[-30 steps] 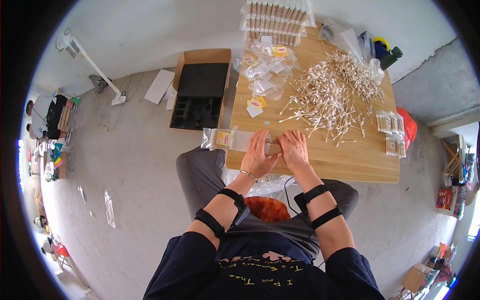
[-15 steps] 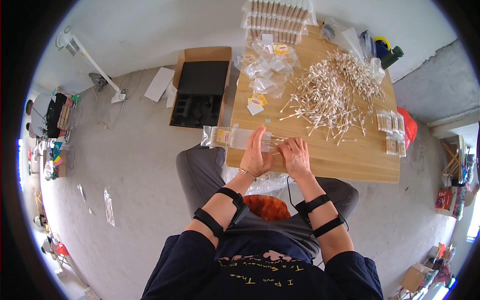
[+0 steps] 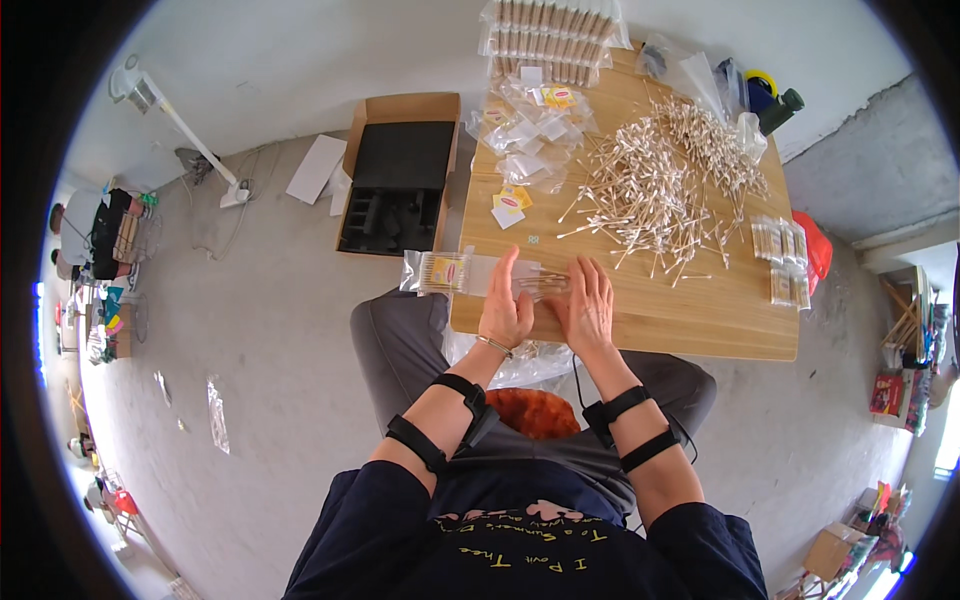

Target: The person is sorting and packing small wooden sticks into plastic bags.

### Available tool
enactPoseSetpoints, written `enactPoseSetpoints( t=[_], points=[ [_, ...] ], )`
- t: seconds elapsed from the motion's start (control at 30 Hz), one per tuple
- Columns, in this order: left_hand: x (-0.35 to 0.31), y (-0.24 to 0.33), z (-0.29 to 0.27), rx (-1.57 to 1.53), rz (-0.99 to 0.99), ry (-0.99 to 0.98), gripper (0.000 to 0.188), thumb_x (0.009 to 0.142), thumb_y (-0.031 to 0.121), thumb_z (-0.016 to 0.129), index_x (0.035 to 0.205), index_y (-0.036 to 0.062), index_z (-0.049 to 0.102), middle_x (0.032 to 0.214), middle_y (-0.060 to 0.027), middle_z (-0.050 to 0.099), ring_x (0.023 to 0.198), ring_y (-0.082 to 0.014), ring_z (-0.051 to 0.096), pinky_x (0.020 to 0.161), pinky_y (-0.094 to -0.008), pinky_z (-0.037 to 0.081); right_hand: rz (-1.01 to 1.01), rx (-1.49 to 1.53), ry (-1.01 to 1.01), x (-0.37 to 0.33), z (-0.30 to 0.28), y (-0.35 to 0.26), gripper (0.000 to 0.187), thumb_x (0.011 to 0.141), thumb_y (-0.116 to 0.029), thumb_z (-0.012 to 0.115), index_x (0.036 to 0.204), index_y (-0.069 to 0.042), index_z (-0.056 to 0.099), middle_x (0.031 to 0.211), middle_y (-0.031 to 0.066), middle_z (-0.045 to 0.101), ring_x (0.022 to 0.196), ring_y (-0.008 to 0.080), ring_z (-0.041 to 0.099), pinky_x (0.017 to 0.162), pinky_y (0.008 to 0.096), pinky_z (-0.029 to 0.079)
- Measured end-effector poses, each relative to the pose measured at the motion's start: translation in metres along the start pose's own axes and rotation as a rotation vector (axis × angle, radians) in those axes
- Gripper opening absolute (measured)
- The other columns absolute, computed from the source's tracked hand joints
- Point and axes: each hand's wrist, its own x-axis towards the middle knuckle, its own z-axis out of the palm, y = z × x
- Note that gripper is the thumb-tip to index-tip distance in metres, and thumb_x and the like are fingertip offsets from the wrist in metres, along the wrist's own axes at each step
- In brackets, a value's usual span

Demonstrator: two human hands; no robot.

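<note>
A few cotton swabs [image 3: 545,281] lie between my two hands near the table's front edge, in or on clear plastic; I cannot tell which. On their left stands my left hand [image 3: 507,308], edge down, fingers stretched upward and thumb apart. My right hand [image 3: 588,305] rests at their right end with its fingers extended and nothing visibly gripped. Left of my left hand lies a clear pack of cotton swabs [image 3: 440,272] with a yellow card, at the table's left edge. Beyond my hands spreads a large loose heap of cotton swabs [image 3: 650,195].
Filled swab packs [image 3: 550,40] stand in rows at the back. Clear bags [image 3: 535,135] and yellow-and-white cards [image 3: 510,205] lie along the table's left side. More small packs [image 3: 782,262] sit at the right edge. An open cardboard box [image 3: 398,180] is on the floor.
My right hand's fingers have straightened from a curled pinch, and the swabs now lie between my hands. My left hand has barely shifted.
</note>
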Motion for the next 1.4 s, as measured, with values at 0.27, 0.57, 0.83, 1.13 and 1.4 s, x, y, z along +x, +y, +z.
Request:
enactPoseSetpoints(
  t=[0.27,0.57,0.83,1.13,1.4],
  points=[
    [0.0,-0.02,0.001,-0.168,-0.058,0.163,0.061,0.086,-0.007,0.046,0.146,-0.0028,0.034,0.147,-0.0229,0.042,0.138,-0.0358,0.041,0.116,-0.0412,0.032,-0.019,-0.012,-0.01,0.006,0.016,-0.011,0.074,0.081,-0.026,0.076,0.144,-0.005,0.042,0.152,0.0163,0.038,0.143,0.0382,0.03,0.119,0.051,0.022],
    [0.001,-0.014,0.003,-0.198,-0.079,0.154,0.055,0.091,-0.004,0.042,0.146,-0.001,0.038,0.149,-0.0173,0.042,0.14,-0.0288,0.041,0.116,-0.0384,0.032,-0.265,0.073,-0.138,0.042,-0.001,0.002,0.07,0.078,-0.023,0.077,0.139,-0.007,0.049,0.144,0.0128,0.048,0.139,0.0357,0.036,0.117,0.052,0.026],
    [0.002,-0.007,-0.002,-0.167,-0.106,0.154,0.048,0.103,0.018,0.043,0.145,-0.0029,0.038,0.146,-0.0222,0.045,0.137,-0.0341,0.043,0.114,-0.04,0.032,-0.13,-0.006,-0.048,0.008,0.014,-0.01,0.054,0.082,-0.026,0.073,0.13,-0.012,0.056,0.123,0.0092,0.054,0.125,0.0317,0.046,0.116,0.0518,0.028],
    [-0.006,-0.001,0.002,-0.209,-0.162,0.097,0.051,0.105,0.027,0.04,0.147,-0.002,0.036,0.149,-0.0212,0.044,0.14,-0.0328,0.04,0.115,-0.0388,0.03,-0.114,-0.167,-0.119,-0.012,0.016,-0.022,0.065,0.091,-0.037,0.06,0.144,-0.003,0.042,0.15,0.0164,0.039,0.144,0.0337,0.029,0.12,0.0511,0.019],
    [0.006,0.003,0.008,-0.235,-0.17,0.037,0.05,0.106,0.026,0.04,0.148,-0.0016,0.038,0.15,-0.0193,0.043,0.142,-0.0286,0.039,0.116,-0.0368,0.029,-0.103,-0.249,-0.256,0.002,0.013,-0.025,0.07,0.098,-0.044,0.046,0.15,0.0,0.032,0.159,0.0197,0.028,0.15,0.035,0.021,0.122,0.0494,0.014]
  ],
)
